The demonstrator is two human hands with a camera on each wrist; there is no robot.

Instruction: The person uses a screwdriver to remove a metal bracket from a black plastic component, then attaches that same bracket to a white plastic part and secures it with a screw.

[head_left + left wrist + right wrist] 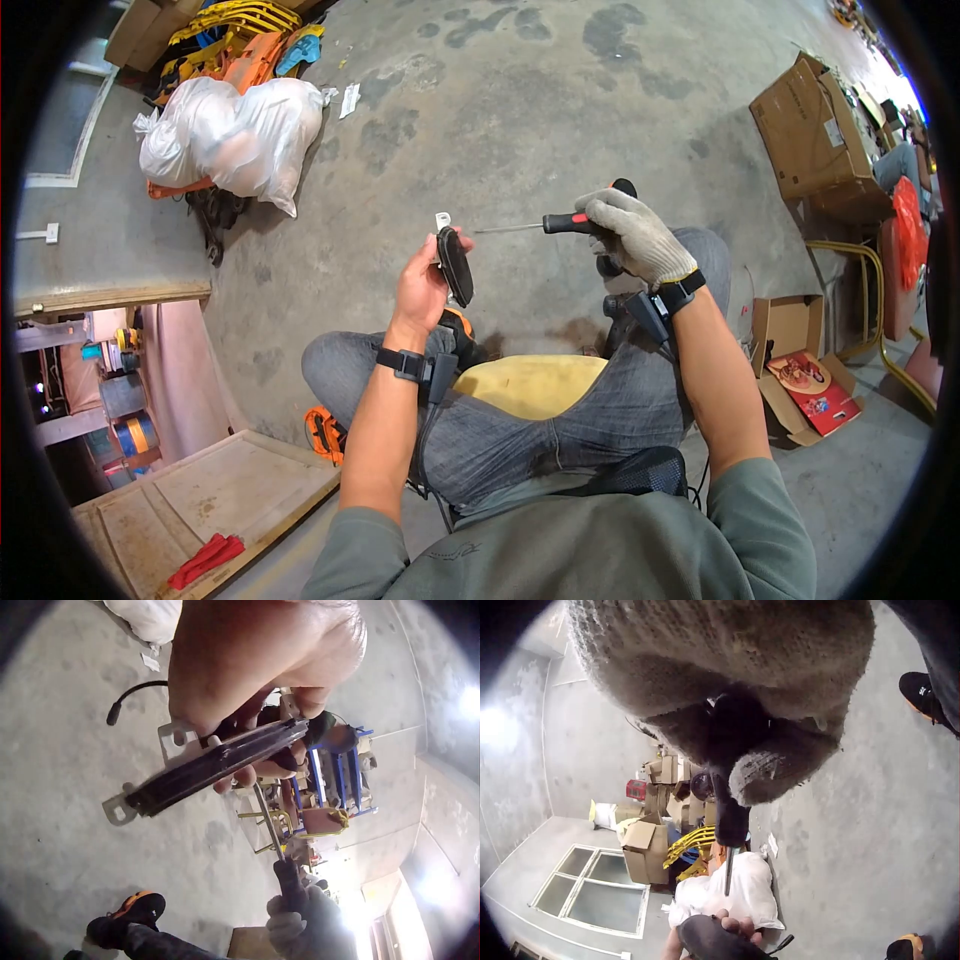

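My bare left hand (420,290) holds up a black oblong part (454,268) with rounded ends. In the left wrist view the part (217,769) is edge-on, with pale metal tabs (178,742) that have slots, and a short black cable (135,694) with a plug sticks out beyond the hand. My right hand (635,235), in a knitted work glove, grips a screwdriver (568,223) by its black and red handle. The thin shaft points left, its tip close to the upper end of the part. Curled gloved fingers (776,769) cover much of the handle.
A yellow seat (530,385) lies between the bent legs. White bags (240,135) stand at the upper left, and a wooden panel (220,505) with a red cloth (207,560) at the lower left. Cardboard boxes (805,130) and a gold-framed chair (880,300) are on the right.
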